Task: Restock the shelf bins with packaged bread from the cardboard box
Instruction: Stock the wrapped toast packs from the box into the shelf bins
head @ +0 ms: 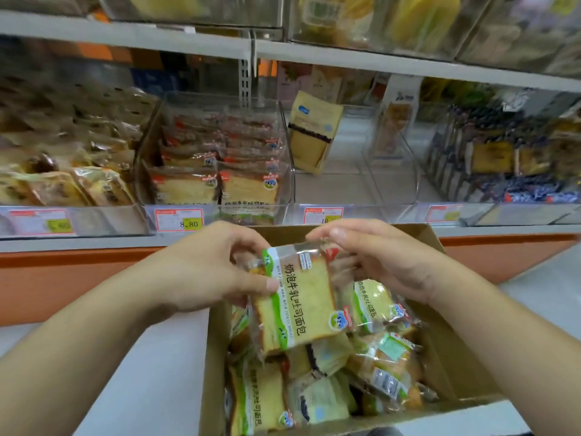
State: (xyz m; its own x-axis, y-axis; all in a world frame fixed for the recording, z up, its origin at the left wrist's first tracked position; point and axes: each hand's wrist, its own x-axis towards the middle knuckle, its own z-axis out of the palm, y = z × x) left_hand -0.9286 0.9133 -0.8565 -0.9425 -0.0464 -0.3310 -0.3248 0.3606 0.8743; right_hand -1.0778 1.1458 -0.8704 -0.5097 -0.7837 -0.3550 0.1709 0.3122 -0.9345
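A clear packet of sliced toast bread [298, 297] with green edges and black lettering is held above the open cardboard box [452, 366]. My left hand [201, 272] grips its left edge, thumb on the front. My right hand [377, 256] pinches its top right corner. Several more bread packets [317, 401] lie loose in the box below. Straight ahead, a clear shelf bin [284, 143] holds stacked packets of the same toast [217, 171].
The bin to the right [355, 190] holds one upright yellow bread bag [314, 130] and bare floor. Bins of other pastries [63, 171] sit left, dark-wrapped cakes [503, 165] right. Price tags [179, 220] line the shelf edge. An upper shelf [157, 36] overhangs.
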